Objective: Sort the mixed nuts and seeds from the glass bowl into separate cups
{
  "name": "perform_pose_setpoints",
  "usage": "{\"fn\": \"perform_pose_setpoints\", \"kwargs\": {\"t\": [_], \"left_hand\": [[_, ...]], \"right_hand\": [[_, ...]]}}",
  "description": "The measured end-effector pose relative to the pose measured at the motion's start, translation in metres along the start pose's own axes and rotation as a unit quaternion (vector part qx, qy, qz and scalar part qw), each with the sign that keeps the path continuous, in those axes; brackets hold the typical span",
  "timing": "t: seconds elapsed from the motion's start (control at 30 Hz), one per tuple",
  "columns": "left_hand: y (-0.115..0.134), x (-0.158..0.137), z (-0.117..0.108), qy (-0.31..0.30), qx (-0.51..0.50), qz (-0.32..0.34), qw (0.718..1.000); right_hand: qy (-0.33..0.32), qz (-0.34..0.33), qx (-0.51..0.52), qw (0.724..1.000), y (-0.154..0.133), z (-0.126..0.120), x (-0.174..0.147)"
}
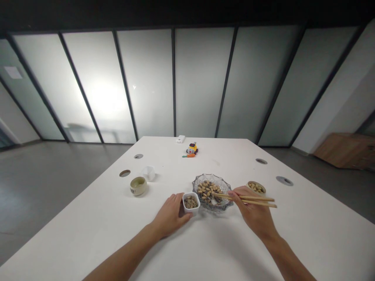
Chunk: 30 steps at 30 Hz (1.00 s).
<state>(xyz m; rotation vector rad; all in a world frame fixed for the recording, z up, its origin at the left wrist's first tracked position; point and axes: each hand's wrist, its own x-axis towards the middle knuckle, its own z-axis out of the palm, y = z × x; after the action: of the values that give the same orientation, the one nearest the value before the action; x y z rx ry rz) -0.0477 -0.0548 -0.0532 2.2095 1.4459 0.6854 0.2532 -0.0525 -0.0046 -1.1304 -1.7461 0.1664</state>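
My left hand (171,215) is closed round the side of a small white square cup (191,211), which holds thin brownish seeds or shreds. Just right of the cup is a clear glass bowl (223,184) with a scalloped rim, full of mixed pale nuts (206,186) and dark seeds. In my right hand (254,214) is a pair of wooden chopsticks (249,198). Their tips reach down into the glass bowl among the nuts; whether they pinch a piece is too small to tell. Behind my right hand, partly covered by it, stands a small round bowl (264,190) of pale nuts.
To the left are a small pale-green ceramic cup (138,186) and a translucent white cup (149,173). Farther back lie a yellow toy car (192,148), an orange carrot-shaped toy (190,155) and a white box-like object (181,139). Round holes pierce the white table (111,218) near both sides.
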Motion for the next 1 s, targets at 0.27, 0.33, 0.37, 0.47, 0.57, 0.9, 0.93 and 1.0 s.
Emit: {"fn": "perform_pose_setpoints", "kwargs": {"t": [0.27,0.33,0.37,0.47,0.57,0.9,0.93,1.0], "left_hand": [[0.0,0.0,0.001,0.009,-0.003,-0.001,1.0],[0.0,0.0,0.001,0.011,-0.004,-0.003,1.0],[0.0,0.0,0.001,0.01,-0.003,-0.005,1.0],[0.001,0.0,0.001,0.004,0.001,-0.005,1.0],[0.0,0.0,0.001,-0.002,0.003,-0.006,1.0],[0.003,0.0,-0.001,0.002,-0.003,-0.007,1.0],[0.003,0.0,-0.001,0.002,-0.003,-0.008,1.0],[0.003,0.0,-0.001,0.002,-0.003,-0.008,1.0]], "right_hand": [[0.058,0.023,0.098,0.993,-0.02,0.015,-0.007],[0.051,0.023,0.113,0.992,-0.023,0.016,-0.007],[0.055,0.026,0.109,0.992,-0.022,0.016,-0.007],[0.076,0.042,0.061,0.994,-0.016,0.01,-0.003],[0.041,0.063,0.023,0.997,-0.006,0.006,0.0],[-0.041,0.069,0.055,0.995,-0.005,0.015,-0.004],[-0.042,0.069,0.056,0.995,-0.005,0.015,-0.005],[-0.042,0.069,0.057,0.995,-0.003,0.014,-0.005]]}}
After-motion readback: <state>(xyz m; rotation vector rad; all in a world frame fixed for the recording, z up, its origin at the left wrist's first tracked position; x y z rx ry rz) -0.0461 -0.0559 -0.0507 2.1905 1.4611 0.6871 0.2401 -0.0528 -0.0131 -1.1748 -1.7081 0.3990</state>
